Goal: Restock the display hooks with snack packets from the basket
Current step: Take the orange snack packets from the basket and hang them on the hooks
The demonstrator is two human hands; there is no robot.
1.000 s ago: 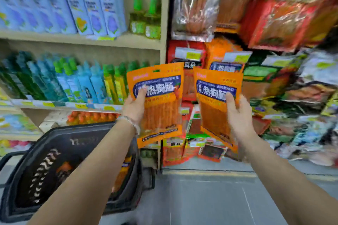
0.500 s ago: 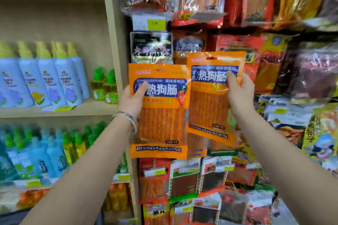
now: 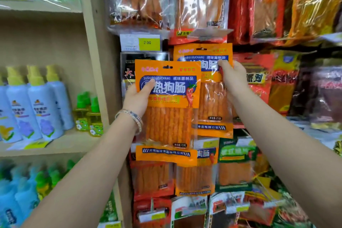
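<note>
I hold two orange snack packets up against the hanging display. My left hand [image 3: 137,99] grips the nearer orange packet [image 3: 167,116] by its left edge, thumb across the blue label. My right hand [image 3: 234,77] pinches the second orange packet [image 3: 208,98] at its upper right, raised higher and pressed close to the display, partly behind the first. Each packet has a hang slot at the top. No bare hook shows; the hooks are hidden behind hanging packets. The basket is out of view.
More snack packets [image 3: 196,0] hang above, below and to the right. A yellow price tag [image 3: 147,42] reading 2.00 sits above my left hand. A wooden shelf upright [image 3: 94,65] divides the display from shelves of spray bottles [image 3: 42,105] on the left.
Both hands have risen with their packets and my view has tilted up past the basket. The right packet has moved up and in toward the display, under the price tag row.
</note>
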